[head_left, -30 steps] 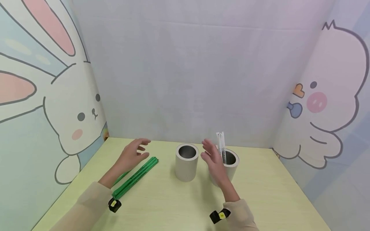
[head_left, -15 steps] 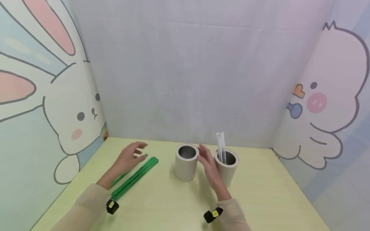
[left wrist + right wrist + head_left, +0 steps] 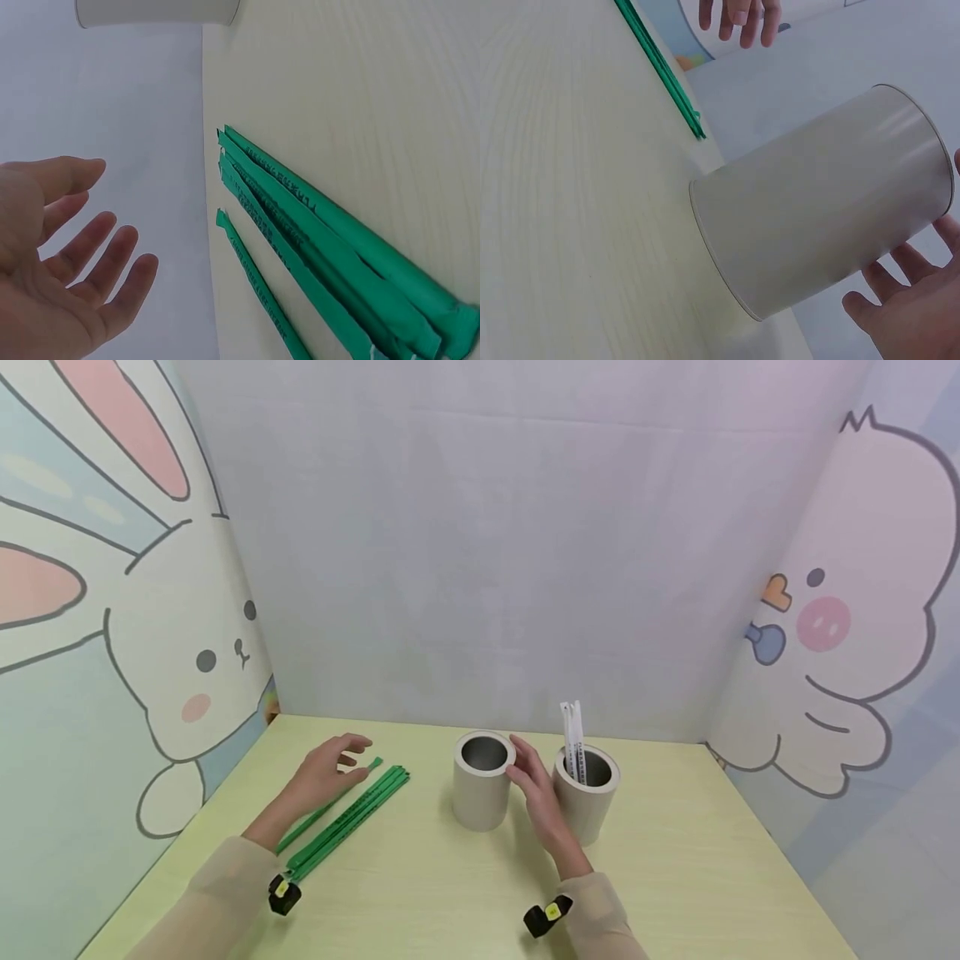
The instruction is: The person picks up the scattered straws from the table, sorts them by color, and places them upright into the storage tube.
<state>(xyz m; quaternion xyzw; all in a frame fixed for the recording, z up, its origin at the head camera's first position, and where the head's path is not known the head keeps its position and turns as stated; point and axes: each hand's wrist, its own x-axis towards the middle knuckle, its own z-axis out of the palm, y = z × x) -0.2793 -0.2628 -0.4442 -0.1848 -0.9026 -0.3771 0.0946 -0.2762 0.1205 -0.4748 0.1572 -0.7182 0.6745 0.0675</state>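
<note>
In the head view my right hand [image 3: 540, 789] is between two pale cylindrical cups, its fingertips at the right side of the left cup [image 3: 480, 797]. The right wrist view has those fingers, loosely bent, along the wall of that upright cup. Slim white printed packets [image 3: 573, 731] stand in the right cup [image 3: 591, 817], partly behind my hand. My left hand [image 3: 318, 777] hovers with nothing in it over slender green packets [image 3: 315, 232]; several lie bunched together. A single green packet [image 3: 259, 285] rests apart to their left, partly covered by the hand in the head view.
All of this stands on a pale yellow wooden table [image 3: 420, 902]. A plain grey-white cloth [image 3: 487, 568] hangs behind it. Side panels carry a cartoon rabbit [image 3: 180, 693] at left and a cartoon chick [image 3: 847, 693] at right.
My right hand has moved left, away from the right cup and up to the left cup. The left hand has drifted slightly left and down, exposing more of the single green packet.
</note>
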